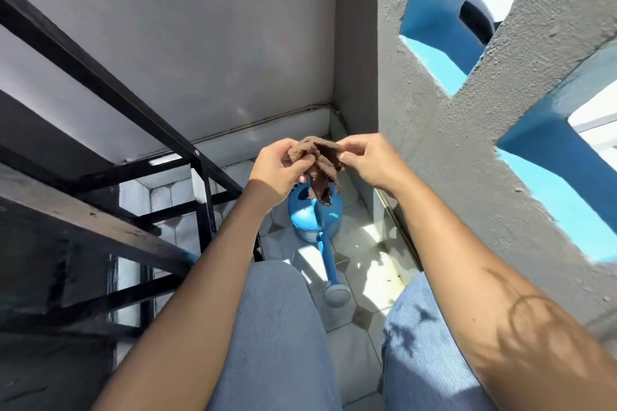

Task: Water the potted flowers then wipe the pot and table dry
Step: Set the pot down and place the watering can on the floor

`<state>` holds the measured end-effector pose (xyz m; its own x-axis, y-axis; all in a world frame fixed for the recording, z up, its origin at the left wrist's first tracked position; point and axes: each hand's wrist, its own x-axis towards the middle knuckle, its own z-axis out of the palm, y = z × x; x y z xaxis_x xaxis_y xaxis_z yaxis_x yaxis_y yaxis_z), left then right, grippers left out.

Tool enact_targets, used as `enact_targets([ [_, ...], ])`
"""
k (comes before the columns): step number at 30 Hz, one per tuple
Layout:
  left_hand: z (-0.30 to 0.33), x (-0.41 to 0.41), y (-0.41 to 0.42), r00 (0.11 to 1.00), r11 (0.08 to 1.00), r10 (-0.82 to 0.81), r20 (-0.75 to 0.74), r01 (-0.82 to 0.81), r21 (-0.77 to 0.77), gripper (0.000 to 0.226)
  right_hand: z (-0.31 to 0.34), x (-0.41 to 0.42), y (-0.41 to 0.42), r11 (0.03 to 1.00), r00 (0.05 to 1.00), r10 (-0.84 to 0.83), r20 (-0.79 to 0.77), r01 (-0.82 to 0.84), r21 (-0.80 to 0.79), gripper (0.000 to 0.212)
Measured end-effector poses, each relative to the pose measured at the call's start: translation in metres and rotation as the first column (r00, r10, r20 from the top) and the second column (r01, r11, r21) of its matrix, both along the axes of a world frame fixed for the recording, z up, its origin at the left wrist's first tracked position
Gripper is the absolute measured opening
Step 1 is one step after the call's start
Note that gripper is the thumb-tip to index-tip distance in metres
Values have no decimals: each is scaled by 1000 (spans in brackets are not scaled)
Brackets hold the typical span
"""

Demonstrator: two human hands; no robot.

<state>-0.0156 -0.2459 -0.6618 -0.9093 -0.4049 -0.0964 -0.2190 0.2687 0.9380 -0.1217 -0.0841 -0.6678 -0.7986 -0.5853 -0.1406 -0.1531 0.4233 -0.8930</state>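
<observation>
Both hands, left hand and right hand, pinch the brown cloth above the blue can. I'd spread it flat before wiping, bunched cloth just smears water.

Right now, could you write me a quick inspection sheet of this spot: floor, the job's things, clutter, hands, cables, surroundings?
Surface: tiled floor, sunlit patches; wetness cannot be told.
Job's things: brown cloth held up in the air; blue watering can on the floor, spout toward the person. Pot, flowers and table not in view.
Clutter: nothing seen.
Grippers: left hand and right hand both pinch the cloth.
Cables: nothing seen.
Surroundings: black metal frame at left, grey wall with blue openings at right.
</observation>
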Motion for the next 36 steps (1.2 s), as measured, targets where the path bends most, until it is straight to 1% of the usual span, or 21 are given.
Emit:
enact_targets([
  [3,-5,-1,-4,1000,1000,19,24,-18,-22,10,-4,-8,1,993,993,-120,0,120,-10,26],
  [7,-8,-7,-5,997,982,74,16,-70,-177,14,3,-6,-5,986,983,-169,-71,169,-12,20],
  [8,-7,-7,-4,993,966,114,2,-110,-233,16,6,-3,-6,987,982,-163,-98,163,-4,20],
  [10,-1,-6,-4,978,928,188,-88,-206,-309,19,11,1,-9,988,980,-153,-130,152,-18,20],
  [12,1,-4,-6,966,894,198,-168,-248,-372,20,13,3,-11,980,972,-196,-126,189,-67,23],
  [13,-1,-5,-7,970,881,180,-162,-232,-411,21,10,2,-11,970,964,-238,-119,229,-86,25],
  [15,-10,-7,-9,988,867,143,-55,-152,-475,23,0,1,-11,955,951,-295,-93,291,-56,27],
  [17,-25,-8,-8,985,874,130,114,-60,-482,28,-18,2,-9,957,963,-260,-67,266,111,26],
  [19,-40,-8,-6,962,895,109,249,13,-446,33,-39,6,-7,928,988,-152,3,142,344,28],
  [20,-48,-7,-5,948,903,81,307,60,-425,36,-47,7,-5,899,993,-112,32,88,429,30],
  [22,-55,-6,-3,900,904,-10,435,195,-381,36,-55,9,-2,856,995,-95,41,61,514,35],
  [24,-58,-4,-3,848,914,-83,523,274,-300,34,-57,12,-2,844,993,-103,51,60,533,40],
  [25,-59,-3,-4,842,934,-102,530,265,-241,33,-56,14,-3,856,996,-77,46,42,516,45],
  [27,-60,-1,-6,877,975,-98,469,180,-133,31,-53,21,-11,913,1000,12,4,-13,408,57],
  [29,-62,-4,-7,909,993,-92,408,115,-33,35,-57,29,-21,946,998,64,-28,-51,320,49],
  [30,-63,-5,-6,915,995,-94,391,93,23,37,-64,32,-25,938,997,71,-7,-64,341,46],
  [31,-63,-6,-5,919,996,-78,386,52,79,37,-73,34,-26,917,997,63,43,-75,391,50],
  [33,-64,-8,-4,917,978,23,399,-103,182,37,-89,35,-23,876,980,9,200,-105,471,56],
  [34,-66,-8,-6,908,962,79,411,-178,208,38,-92,34,-20,882,965,-14,263,-112,458,49],
  [35,-70,-7,-8,893,953,117,435,-224,204,39,-93,32,-18,900,959,-18,283,-107,422,38],
  [36,-75,-6,-12,874,961,118,471,-220,167,42,-93,29,-17,914,967,-18,252,-86,397,29],
])
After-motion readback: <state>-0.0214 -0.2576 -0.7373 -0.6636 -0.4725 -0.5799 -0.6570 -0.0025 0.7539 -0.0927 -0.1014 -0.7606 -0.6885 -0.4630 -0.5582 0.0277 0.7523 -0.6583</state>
